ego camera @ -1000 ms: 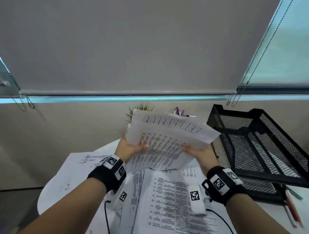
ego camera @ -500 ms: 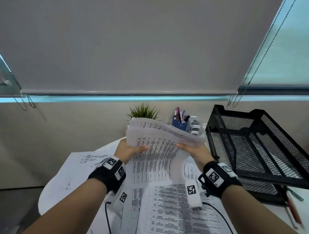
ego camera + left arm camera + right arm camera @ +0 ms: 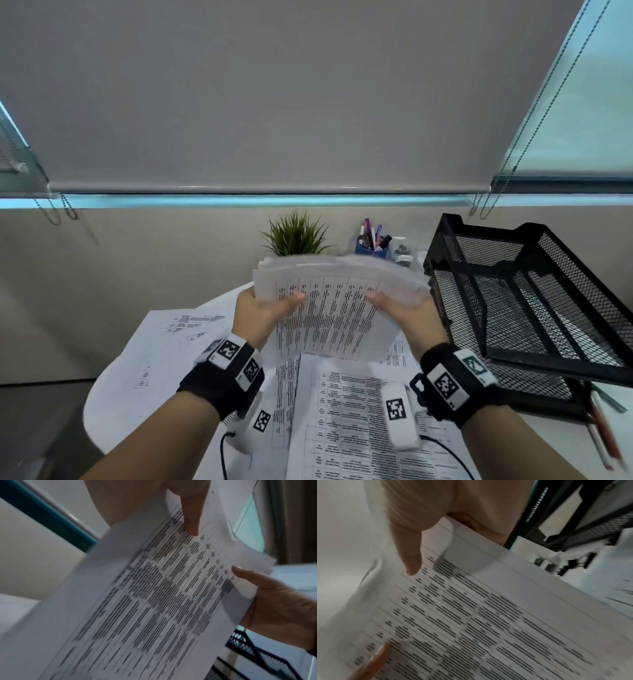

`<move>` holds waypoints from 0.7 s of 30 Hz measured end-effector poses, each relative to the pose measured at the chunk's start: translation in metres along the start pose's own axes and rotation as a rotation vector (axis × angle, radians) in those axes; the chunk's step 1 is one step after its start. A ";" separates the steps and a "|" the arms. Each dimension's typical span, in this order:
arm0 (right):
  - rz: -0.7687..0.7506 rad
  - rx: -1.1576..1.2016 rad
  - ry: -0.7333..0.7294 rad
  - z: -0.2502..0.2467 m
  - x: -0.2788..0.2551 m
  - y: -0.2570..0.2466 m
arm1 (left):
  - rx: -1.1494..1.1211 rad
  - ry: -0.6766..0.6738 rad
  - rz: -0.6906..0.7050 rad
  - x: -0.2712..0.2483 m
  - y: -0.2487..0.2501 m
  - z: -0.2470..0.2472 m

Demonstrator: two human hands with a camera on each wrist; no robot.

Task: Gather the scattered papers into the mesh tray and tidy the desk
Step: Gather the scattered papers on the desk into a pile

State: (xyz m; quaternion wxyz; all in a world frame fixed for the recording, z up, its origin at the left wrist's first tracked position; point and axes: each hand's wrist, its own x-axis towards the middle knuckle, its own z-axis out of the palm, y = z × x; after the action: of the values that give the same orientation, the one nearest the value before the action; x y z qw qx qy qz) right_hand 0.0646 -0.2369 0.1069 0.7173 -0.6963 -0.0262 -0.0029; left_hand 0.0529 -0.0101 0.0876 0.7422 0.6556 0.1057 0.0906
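Note:
A stack of printed papers hangs above the desk, held by both hands. My left hand grips its left edge, thumb on top. My right hand grips the right edge, thumb on the top sheet. The left wrist view shows the stack with the left thumb pressed on it and the right hand opposite. The right wrist view shows the same sheets under the right thumb. The black mesh tray stands just right of the stack. More loose sheets lie on the desk.
A small green plant and a blue pen cup stand behind the stack. Other papers spread over the desk's left side. Pencils lie at the right under the tray. A grey blind and wall close off the back.
The stack has tipped from steeply raised to flatter and lower, uncovering the plant and pen cup. Both hands keep their grip, and the right hand has shifted slightly toward the tray.

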 end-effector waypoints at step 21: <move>0.110 0.045 0.045 0.009 0.005 0.009 | 0.103 -0.021 -0.083 0.001 -0.019 0.009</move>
State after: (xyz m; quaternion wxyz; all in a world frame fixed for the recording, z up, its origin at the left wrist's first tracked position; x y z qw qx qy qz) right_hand 0.0699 -0.2272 0.0982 0.7323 -0.6801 0.0279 0.0214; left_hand 0.0568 -0.0210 0.0696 0.7118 0.6887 0.1297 0.0474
